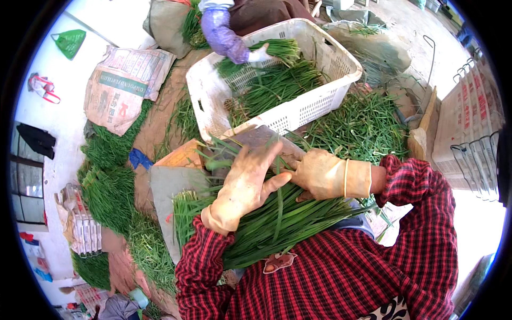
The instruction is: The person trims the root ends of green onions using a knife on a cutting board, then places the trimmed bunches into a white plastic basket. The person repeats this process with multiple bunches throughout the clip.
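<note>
A thick bundle of long green leaves (280, 224), which look like garlic chives, lies across my lap. My left hand (240, 184), in a cream rubber glove, is over the bundle with thumb and fingers apart and nothing seen in its grip. Close by on the right, my gloved right hand (324, 173) has curled fingers against the leaves; its fingertips are partly hidden, so its hold is unclear. Blurred loose leaves (220, 156) show beyond my left hand. Under the bundle's left end is a grey board (166, 200).
Ahead stands a white plastic crate (272, 124) holding chives; another person's gloved hand (262, 54) grips a bunch inside it. Loose leaves (360, 124) cover the floor to the right. Chive heaps (108, 192) and a fertilizer sack (116, 88) lie left. Stacked crates (468, 120) stand right.
</note>
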### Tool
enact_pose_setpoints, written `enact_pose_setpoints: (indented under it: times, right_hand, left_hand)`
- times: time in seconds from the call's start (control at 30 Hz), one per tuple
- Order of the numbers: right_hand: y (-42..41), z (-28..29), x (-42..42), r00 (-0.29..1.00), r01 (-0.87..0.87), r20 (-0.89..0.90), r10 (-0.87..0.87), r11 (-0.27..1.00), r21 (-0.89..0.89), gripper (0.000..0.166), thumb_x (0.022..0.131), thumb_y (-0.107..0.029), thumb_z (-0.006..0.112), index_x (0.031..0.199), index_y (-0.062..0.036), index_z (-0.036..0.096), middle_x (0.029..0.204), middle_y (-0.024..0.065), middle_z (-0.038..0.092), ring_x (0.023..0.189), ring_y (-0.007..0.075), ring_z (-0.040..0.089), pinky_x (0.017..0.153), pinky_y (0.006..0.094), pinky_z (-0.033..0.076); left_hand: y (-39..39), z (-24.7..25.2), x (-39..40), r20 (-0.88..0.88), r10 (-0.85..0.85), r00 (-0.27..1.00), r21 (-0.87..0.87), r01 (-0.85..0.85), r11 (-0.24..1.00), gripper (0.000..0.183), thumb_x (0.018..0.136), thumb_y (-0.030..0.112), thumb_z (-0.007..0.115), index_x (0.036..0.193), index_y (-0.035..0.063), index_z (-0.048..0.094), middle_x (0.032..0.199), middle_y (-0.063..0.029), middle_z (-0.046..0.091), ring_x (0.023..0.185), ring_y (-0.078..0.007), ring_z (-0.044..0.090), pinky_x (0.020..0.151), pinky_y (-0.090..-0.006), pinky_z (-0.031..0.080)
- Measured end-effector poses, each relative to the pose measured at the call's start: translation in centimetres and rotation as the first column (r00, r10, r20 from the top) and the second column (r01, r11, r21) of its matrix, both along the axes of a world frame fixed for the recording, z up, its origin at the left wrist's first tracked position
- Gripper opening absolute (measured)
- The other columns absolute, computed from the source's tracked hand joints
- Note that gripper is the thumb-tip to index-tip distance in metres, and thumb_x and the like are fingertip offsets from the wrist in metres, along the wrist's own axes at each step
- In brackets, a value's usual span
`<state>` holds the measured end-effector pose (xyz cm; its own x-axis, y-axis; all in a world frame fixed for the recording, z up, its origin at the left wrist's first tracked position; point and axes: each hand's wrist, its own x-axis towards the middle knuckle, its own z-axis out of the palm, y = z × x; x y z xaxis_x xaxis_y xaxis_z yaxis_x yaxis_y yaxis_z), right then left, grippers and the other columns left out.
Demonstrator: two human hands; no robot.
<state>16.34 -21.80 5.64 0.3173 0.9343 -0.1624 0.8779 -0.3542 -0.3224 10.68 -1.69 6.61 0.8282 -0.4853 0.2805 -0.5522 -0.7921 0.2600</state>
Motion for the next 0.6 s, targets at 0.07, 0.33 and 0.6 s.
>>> enact_pose_setpoints:
  times: [0.07, 0.33, 0.6]
  right_hand:
    - [-2.8, -1.3, 1.6, 0.965, 0.031, -0.260, 0.023, 0.979, 0.203, 0.064, 0.080, -0.037, 0.072, 0.128, -0.0009, 0.052, 0.115, 0.0215, 0.063, 0.104, 0.0367, 0.062, 0.089, 0.0426, 0.050]
    - [-9.6, 0.7, 7.0, 0.804, 0.455, -0.537, -0.256, 0.846, 0.278, 0.078, 0.080, -0.043, 0.074, 0.139, -0.0018, 0.044, 0.128, 0.0220, 0.057, 0.120, 0.0310, 0.056, 0.098, 0.0377, 0.048]
    - [-4.1, -1.6, 6.5, 0.738, 0.315, -0.675, 0.017, 0.875, 0.367, 0.075, 0.081, -0.038, 0.076, 0.140, -0.0039, 0.045, 0.129, 0.0169, 0.057, 0.120, 0.0256, 0.054, 0.103, 0.0380, 0.043]
  left_hand:
    - [0.3, -0.8, -1.7, -0.556, 0.109, 0.824, 0.097, -0.066, 0.993, 0.065, 0.093, 0.043, 0.055, 0.141, 0.0025, 0.038, 0.108, -0.0287, 0.062, 0.095, -0.0474, 0.060, 0.082, -0.0503, 0.047]
    - [0.4, -1.4, -7.0, -0.645, 0.318, 0.695, 0.011, -0.407, 0.914, 0.090, 0.081, 0.052, 0.068, 0.147, 0.0058, 0.029, 0.118, -0.0264, 0.060, 0.111, -0.0449, 0.056, 0.093, -0.0474, 0.044]
    - [-0.4, -1.6, -7.3, -0.423, 0.351, 0.835, -0.113, -0.433, 0.894, 0.101, 0.069, 0.041, 0.082, 0.147, 0.0034, 0.029, 0.102, -0.0242, 0.064, 0.092, -0.0422, 0.062, 0.080, -0.0462, 0.050]
